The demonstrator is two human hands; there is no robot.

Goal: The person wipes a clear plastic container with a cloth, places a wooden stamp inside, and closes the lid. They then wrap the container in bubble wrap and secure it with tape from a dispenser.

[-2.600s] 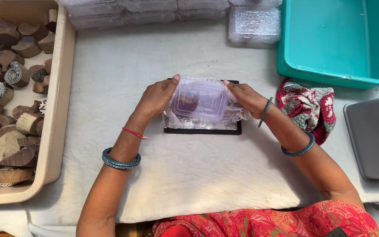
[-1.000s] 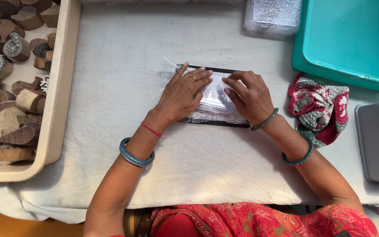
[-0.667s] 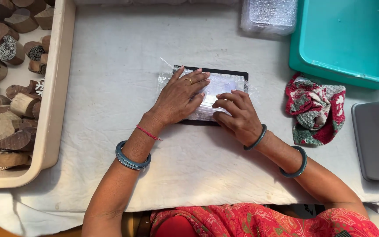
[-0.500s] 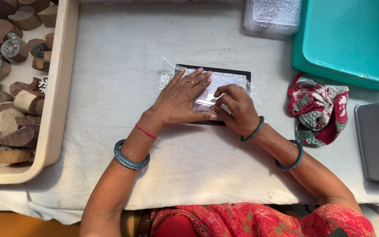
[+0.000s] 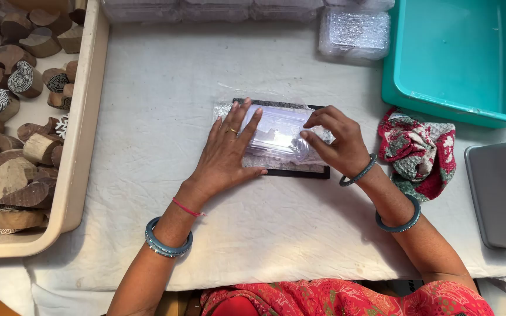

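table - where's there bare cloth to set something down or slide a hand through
Bare white cloth runs between the beige tray and the left hand, and across the front edge below both forearms. A narrower strip lies above the bubble-wrapped packet. The right side is crowded: right hand, patterned rag, teal bin, grey device.

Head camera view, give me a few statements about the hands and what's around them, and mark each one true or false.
1. The left hand lies flat on the clear packet. True.
2. The packet rests on a dark board. True.
3. The teal tub sits left of the hands. False: it is on the right; the tray of wooden blocks is on the left.
4. The right hand holds the patterned cloth. False: it touches the packet; the cloth lies apart.
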